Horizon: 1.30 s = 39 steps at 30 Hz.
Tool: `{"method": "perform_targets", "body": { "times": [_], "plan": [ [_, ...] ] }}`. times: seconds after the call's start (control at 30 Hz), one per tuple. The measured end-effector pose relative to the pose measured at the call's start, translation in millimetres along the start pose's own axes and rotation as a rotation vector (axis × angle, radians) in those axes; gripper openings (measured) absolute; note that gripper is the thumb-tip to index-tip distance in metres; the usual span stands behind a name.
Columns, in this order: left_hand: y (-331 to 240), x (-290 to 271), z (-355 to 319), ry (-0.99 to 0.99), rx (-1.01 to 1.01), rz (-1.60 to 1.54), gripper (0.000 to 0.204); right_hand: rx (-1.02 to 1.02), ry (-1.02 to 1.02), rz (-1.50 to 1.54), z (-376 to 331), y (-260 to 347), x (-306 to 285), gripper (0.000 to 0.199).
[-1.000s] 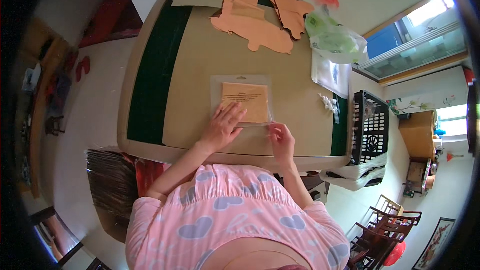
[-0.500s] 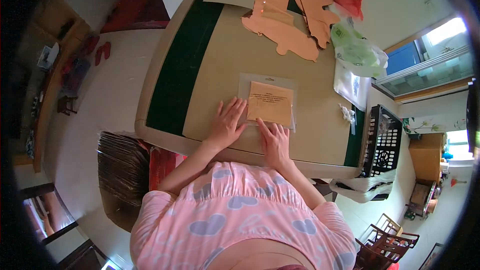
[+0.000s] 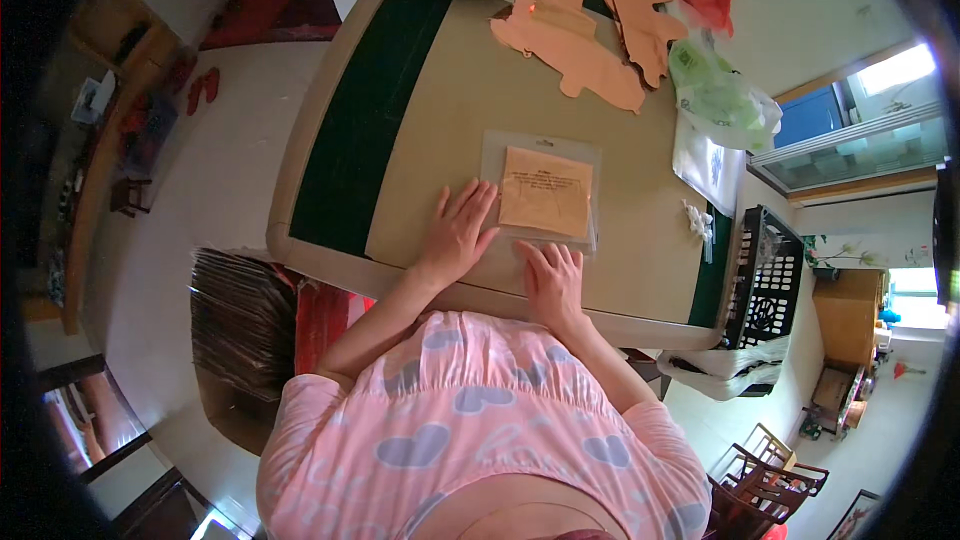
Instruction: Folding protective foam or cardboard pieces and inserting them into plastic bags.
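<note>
Centrally placed clear sleeve: flat on the brown tabletop board, holding an orange card printed with dark lines; hang hole at the far edge.
Left hand: palm down, fingers spread and nearly straight, gripping nothing; fingertips and thumb tip meet the sleeve's left side.
Right hand: fingers loosely bent, tips at the sleeve's near edge; whether they pinch it, I cannot tell.
Card against hands: just right of the left fingertips, just beyond the right ones.
Black crate: beside the table's right edge, something translucent inside.
Brown carton: left, below table level, a stack of dark sheets rising from it.
Green-and-white plastic bag: crumpled at the far right; contents unclear.
</note>
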State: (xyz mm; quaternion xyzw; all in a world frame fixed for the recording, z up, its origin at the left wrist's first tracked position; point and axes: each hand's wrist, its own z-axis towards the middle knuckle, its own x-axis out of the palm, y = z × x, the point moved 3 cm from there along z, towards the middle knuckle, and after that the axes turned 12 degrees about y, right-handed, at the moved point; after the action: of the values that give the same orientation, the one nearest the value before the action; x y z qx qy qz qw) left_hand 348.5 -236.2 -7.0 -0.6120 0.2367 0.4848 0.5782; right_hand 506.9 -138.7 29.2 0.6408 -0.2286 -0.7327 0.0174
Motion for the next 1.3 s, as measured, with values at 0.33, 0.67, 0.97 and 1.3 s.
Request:
{"method": "perform_targets", "body": {
  "times": [0.33,0.67,0.97,1.3],
  "plan": [
    [-1.1,1.8,-0.4,-0.006,0.015,0.011,0.071,0.050,0.005,-0.023,-2.4,0.2,1.4,0.047],
    [-5.1,-3.8,0.5,-0.020,0.011,-0.019,0.078,0.087,0.006,-0.055,-10.1,-9.0,4.1,0.056],
    [4.3,3.2,17.2,-0.022,-0.009,-0.025,0.083,0.083,0.033,-0.078,18.7,-9.4,6.3,0.058],
    [12.1,-2.8,25.8,0.007,0.019,-0.072,0.083,0.024,0.006,-0.026,30.0,-9.0,11.9,0.046]
  ]
}}
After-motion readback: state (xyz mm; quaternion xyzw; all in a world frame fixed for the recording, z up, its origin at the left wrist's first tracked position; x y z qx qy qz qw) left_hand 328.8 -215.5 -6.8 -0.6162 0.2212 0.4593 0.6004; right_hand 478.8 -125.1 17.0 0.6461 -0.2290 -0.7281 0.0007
